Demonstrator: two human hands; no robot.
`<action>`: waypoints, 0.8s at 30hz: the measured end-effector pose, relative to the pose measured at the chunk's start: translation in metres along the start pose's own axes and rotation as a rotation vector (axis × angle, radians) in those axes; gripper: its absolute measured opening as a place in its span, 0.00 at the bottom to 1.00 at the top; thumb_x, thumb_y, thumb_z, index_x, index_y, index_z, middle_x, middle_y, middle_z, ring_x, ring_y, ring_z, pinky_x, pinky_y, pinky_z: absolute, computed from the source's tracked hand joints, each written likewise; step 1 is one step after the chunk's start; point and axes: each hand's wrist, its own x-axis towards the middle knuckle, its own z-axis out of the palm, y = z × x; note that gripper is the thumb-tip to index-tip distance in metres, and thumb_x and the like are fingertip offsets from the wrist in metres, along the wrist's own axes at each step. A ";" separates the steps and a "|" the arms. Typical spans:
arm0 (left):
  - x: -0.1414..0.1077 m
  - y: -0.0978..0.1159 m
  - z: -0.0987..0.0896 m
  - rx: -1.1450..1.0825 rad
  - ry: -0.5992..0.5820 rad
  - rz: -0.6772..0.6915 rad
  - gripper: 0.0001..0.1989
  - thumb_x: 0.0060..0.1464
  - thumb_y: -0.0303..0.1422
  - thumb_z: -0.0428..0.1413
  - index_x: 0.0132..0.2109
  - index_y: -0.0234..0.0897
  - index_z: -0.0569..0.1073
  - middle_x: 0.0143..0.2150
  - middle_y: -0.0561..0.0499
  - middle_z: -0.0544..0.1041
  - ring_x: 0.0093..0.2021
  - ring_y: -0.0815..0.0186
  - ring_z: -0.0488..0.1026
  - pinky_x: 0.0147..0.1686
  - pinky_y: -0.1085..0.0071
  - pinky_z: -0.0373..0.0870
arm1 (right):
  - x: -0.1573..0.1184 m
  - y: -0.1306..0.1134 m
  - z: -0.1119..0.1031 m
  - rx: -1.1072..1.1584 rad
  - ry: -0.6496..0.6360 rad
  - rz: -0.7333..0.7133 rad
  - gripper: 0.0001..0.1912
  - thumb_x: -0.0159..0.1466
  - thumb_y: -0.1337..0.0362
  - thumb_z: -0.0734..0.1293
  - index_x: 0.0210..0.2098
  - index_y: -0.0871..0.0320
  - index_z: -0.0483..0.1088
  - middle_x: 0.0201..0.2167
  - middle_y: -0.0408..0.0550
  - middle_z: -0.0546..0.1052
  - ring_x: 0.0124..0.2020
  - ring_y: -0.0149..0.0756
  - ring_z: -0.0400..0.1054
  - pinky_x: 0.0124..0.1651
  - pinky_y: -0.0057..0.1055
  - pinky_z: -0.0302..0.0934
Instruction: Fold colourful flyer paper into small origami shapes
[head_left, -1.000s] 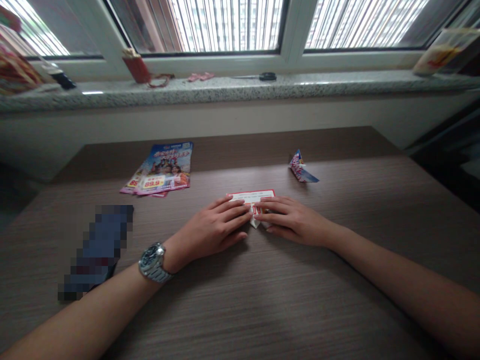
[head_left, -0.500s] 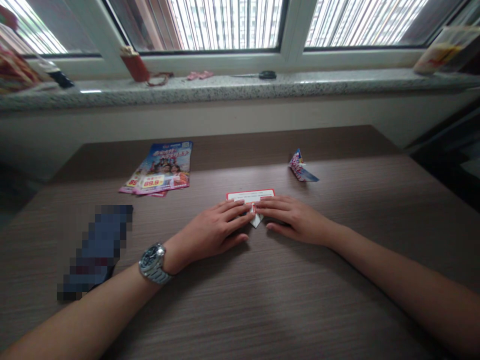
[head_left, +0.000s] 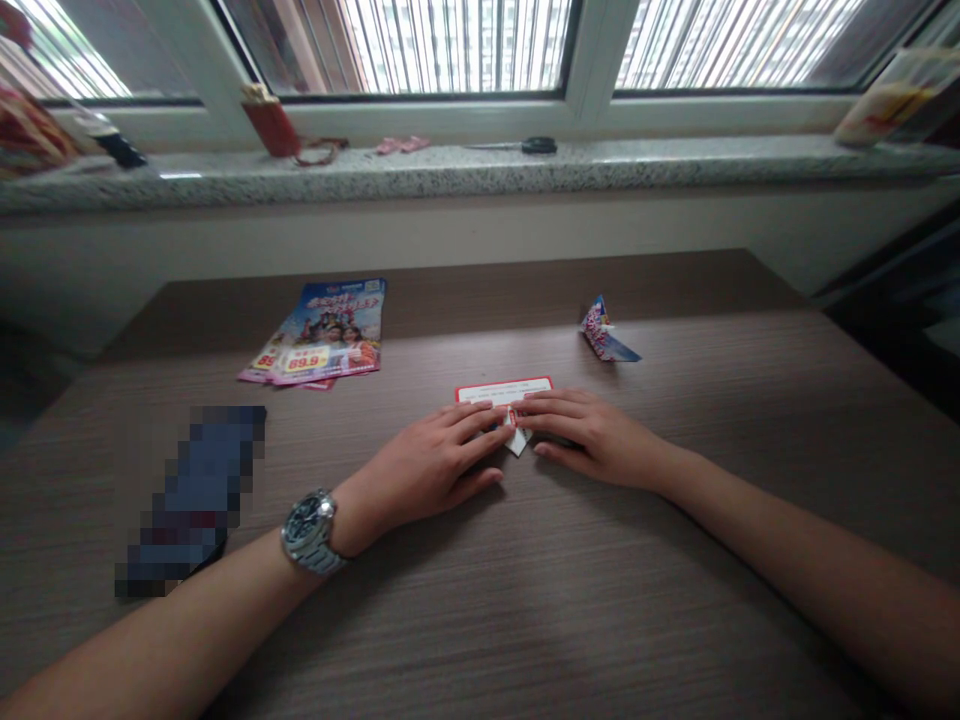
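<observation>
A folded sheet of printed paper (head_left: 504, 391) with a red border lies flat on the table, its pointed white tip toward me. My left hand (head_left: 439, 455) rests on its left part with fingers stretched out, and a metal watch (head_left: 311, 530) is on that wrist. From the other side my right hand (head_left: 592, 437) presses flat on the paper, fingers extended. The fingertips of both hands nearly meet over the middle, hiding much of the folds. Beyond my right hand stands a folded paper figure (head_left: 606, 335) in blue and pink print.
Several printed flyers (head_left: 330, 335) lie stacked at the back left of the table (head_left: 480, 600). A blurred-out dark blue object (head_left: 199, 500) lies beside my left forearm. On the stone windowsill (head_left: 420, 180) are a red container (head_left: 271, 125) and scissors (head_left: 536, 146).
Both hands stay on the paper in almost the same pose. The view has shifted very slightly, and the fingers show hardly any movement.
</observation>
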 end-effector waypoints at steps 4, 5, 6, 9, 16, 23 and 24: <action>0.000 0.000 0.000 -0.001 -0.009 -0.006 0.26 0.69 0.41 0.51 0.69 0.38 0.62 0.68 0.39 0.67 0.67 0.51 0.65 0.65 0.51 0.66 | 0.001 -0.001 -0.001 -0.002 -0.010 -0.011 0.20 0.71 0.63 0.65 0.62 0.54 0.68 0.62 0.53 0.73 0.64 0.44 0.66 0.66 0.48 0.61; 0.000 0.001 -0.001 -0.005 -0.004 -0.006 0.26 0.69 0.41 0.52 0.69 0.38 0.63 0.68 0.39 0.67 0.67 0.51 0.65 0.65 0.51 0.67 | 0.000 -0.001 -0.001 -0.003 -0.012 -0.011 0.20 0.71 0.63 0.65 0.62 0.54 0.68 0.62 0.53 0.73 0.64 0.44 0.66 0.66 0.48 0.61; 0.001 0.001 -0.001 -0.011 0.004 -0.007 0.26 0.69 0.40 0.52 0.69 0.38 0.63 0.68 0.39 0.68 0.67 0.51 0.66 0.65 0.51 0.67 | 0.000 -0.001 -0.001 -0.003 -0.014 -0.009 0.20 0.71 0.63 0.65 0.62 0.54 0.68 0.62 0.53 0.73 0.64 0.44 0.66 0.66 0.48 0.61; 0.001 0.002 -0.002 -0.031 0.019 -0.010 0.25 0.68 0.40 0.53 0.69 0.39 0.64 0.67 0.39 0.68 0.67 0.51 0.66 0.65 0.50 0.67 | -0.001 0.000 -0.001 0.001 -0.010 -0.008 0.21 0.71 0.63 0.66 0.63 0.53 0.68 0.62 0.53 0.73 0.64 0.44 0.66 0.66 0.49 0.62; -0.001 0.000 0.000 -0.033 -0.005 -0.010 0.26 0.69 0.40 0.51 0.70 0.40 0.61 0.69 0.41 0.66 0.68 0.52 0.65 0.66 0.51 0.66 | -0.001 0.000 0.001 -0.002 -0.013 0.005 0.19 0.72 0.63 0.64 0.61 0.54 0.69 0.62 0.52 0.74 0.64 0.44 0.66 0.66 0.49 0.62; 0.000 -0.001 -0.001 -0.029 -0.014 -0.001 0.27 0.69 0.41 0.51 0.71 0.41 0.60 0.70 0.41 0.64 0.69 0.52 0.63 0.67 0.51 0.63 | -0.001 0.001 -0.001 0.003 -0.010 0.009 0.18 0.72 0.63 0.64 0.60 0.54 0.70 0.61 0.51 0.74 0.63 0.43 0.67 0.66 0.47 0.61; 0.000 -0.001 -0.001 -0.029 -0.008 0.003 0.27 0.69 0.41 0.51 0.71 0.42 0.60 0.70 0.42 0.64 0.69 0.53 0.63 0.68 0.51 0.62 | -0.001 0.001 -0.002 0.002 -0.008 0.012 0.18 0.72 0.63 0.64 0.60 0.53 0.70 0.61 0.51 0.75 0.63 0.43 0.67 0.66 0.47 0.62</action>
